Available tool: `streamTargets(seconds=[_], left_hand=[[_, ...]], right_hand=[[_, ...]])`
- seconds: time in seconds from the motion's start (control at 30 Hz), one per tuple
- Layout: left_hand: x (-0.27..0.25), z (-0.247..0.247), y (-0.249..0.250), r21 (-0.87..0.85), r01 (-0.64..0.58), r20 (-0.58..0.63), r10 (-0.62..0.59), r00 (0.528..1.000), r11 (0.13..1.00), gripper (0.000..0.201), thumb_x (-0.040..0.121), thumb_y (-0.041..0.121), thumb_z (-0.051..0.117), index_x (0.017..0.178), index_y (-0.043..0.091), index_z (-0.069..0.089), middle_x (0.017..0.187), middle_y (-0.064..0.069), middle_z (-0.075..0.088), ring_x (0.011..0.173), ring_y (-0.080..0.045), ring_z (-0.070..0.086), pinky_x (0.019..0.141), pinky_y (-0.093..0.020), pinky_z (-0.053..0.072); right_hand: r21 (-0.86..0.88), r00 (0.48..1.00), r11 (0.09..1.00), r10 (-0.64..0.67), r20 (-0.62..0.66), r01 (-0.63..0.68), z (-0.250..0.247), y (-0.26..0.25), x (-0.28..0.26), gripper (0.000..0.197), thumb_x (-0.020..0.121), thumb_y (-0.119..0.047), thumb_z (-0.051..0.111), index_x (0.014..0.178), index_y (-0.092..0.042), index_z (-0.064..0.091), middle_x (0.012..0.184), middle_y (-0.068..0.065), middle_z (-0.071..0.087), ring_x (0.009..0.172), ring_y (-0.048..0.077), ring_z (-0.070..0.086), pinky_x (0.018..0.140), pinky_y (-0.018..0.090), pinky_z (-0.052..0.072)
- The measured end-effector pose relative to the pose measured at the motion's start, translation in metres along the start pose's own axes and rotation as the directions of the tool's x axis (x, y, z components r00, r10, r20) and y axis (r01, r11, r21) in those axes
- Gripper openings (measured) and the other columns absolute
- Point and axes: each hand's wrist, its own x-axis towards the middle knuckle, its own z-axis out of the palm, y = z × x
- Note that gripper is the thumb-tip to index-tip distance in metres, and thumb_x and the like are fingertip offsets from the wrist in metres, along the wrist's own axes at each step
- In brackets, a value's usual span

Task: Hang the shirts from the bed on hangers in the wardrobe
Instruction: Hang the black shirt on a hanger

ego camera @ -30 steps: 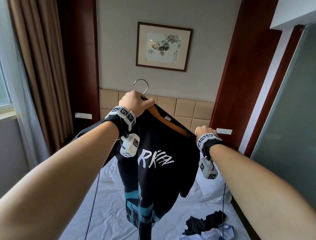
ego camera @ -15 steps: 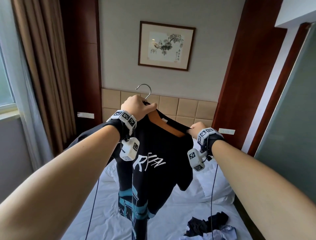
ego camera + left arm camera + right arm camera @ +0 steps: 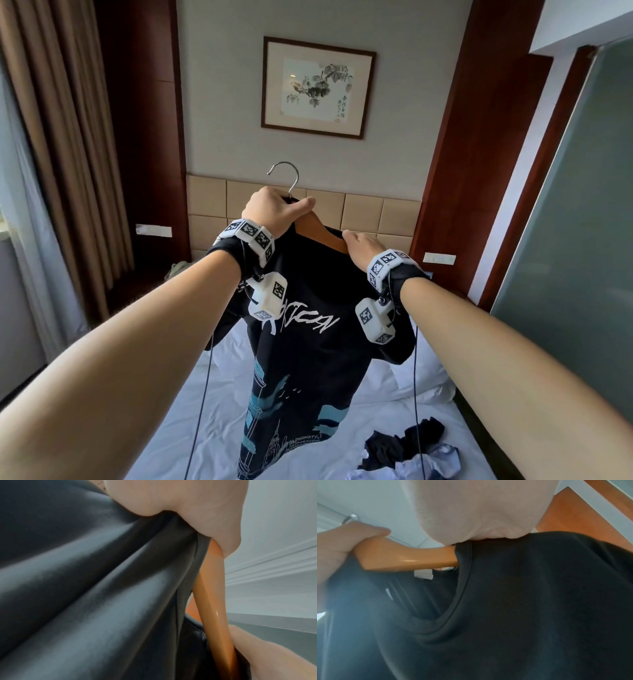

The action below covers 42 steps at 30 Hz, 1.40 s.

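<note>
A black T-shirt (image 3: 308, 359) with white lettering and a blue print hangs from a wooden hanger (image 3: 318, 229) held up over the bed. My left hand (image 3: 281, 209) grips the hanger's middle, just below its metal hook (image 3: 284, 171). My right hand (image 3: 359, 245) holds the shirt's collar edge where it lies over the hanger's right arm. In the right wrist view the hanger (image 3: 406, 557) runs into the neck opening of the shirt (image 3: 522, 601), with my left hand (image 3: 342, 545) round its middle. The left wrist view shows shirt folds (image 3: 102, 588) beside the hanger (image 3: 211, 601).
The bed (image 3: 191, 428) has white sheets, with pillows (image 3: 421, 380) at its head. A pile of dark and pale blue clothes (image 3: 411, 452) lies at its right front. Curtains (image 3: 51, 171) hang at the left, and a frosted glass panel (image 3: 582, 240) stands at the right. No wardrobe is in view.
My right hand has slid from the hanger's outer right end inward to the collar. The shirt has turned so that its print faces me more squarely.
</note>
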Motion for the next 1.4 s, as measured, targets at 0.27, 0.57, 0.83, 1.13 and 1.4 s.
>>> streamTargets(seconds=[0.27, 0.57, 0.83, 1.13, 1.4], left_hand=[[0.006, 0.015, 0.008, 0.016, -0.003, 0.009, 0.002, 1.0, 1.0, 0.055, 0.072, 0.067, 0.067, 0.071, 0.013, 0.071, 0.069, -0.006, 0.07, 0.067, -0.023, 0.068, 0.063, -0.035, 0.055], [0.007, 0.04, 0.021, -0.071, -0.043, 0.12, 0.051, 0.992, 0.997, 0.045, 0.074, 0.065, 0.071, 0.053, 0.026, 0.062, 0.053, 0.01, 0.057, 0.055, -0.01, 0.057, 0.051, -0.024, 0.037], [0.02, 0.038, 0.006, -0.108, 0.045, 0.258, -0.016, 0.966, 0.993, 0.068, 0.089, 0.075, 0.039, 0.068, 0.014, 0.061, 0.072, -0.003, 0.059, 0.076, -0.027, 0.058, 0.07, -0.033, 0.042], [0.02, 0.034, -0.033, 0.196, 0.18, 0.234, -0.224, 0.946, 0.964, 0.051, 0.099, 0.056, 0.034, 0.083, 0.013, 0.058, 0.093, -0.012, 0.063, 0.09, -0.033, 0.06, 0.078, -0.033, 0.042], [0.024, 0.02, -0.071, 0.002, 0.458, 0.077, -0.457, 0.886, 0.889, 0.039, 0.092, 0.037, 0.044, 0.108, 0.01, 0.067, 0.105, -0.013, 0.068, 0.096, -0.032, 0.062, 0.089, -0.034, 0.047]], right_hand=[[0.105, 0.983, 0.98, -0.176, 0.049, 0.17, -0.006, 0.005, 0.001, 0.054, 0.095, -0.066, 0.022, 0.124, -0.044, 0.062, 0.132, 0.001, 0.062, 0.125, 0.029, 0.053, 0.11, 0.049, 0.034], [0.044, 0.956, 0.955, -0.293, 0.004, 0.293, -0.008, -0.005, 0.0, 0.027, 0.076, -0.034, 0.065, 0.102, -0.035, 0.064, 0.087, -0.007, 0.07, 0.081, 0.019, 0.067, 0.076, 0.033, 0.056], [0.045, 0.932, 0.973, -0.203, -0.301, 0.227, -0.007, 0.002, 0.014, 0.027, 0.08, -0.025, 0.065, 0.103, -0.017, 0.054, 0.094, 0.003, 0.065, 0.084, 0.03, 0.062, 0.076, 0.038, 0.052], [0.006, 0.866, 0.989, -0.129, -0.483, 0.151, -0.002, 0.009, 0.03, 0.026, 0.084, -0.025, 0.064, 0.101, -0.016, 0.047, 0.092, 0.0, 0.06, 0.081, 0.03, 0.06, 0.071, 0.037, 0.047], [0.149, 0.855, 0.987, 0.029, -0.518, 0.056, 0.005, 0.017, 0.042, 0.025, 0.081, -0.014, 0.06, 0.097, -0.016, 0.042, 0.096, 0.0, 0.057, 0.091, 0.032, 0.061, 0.092, 0.048, 0.048]])
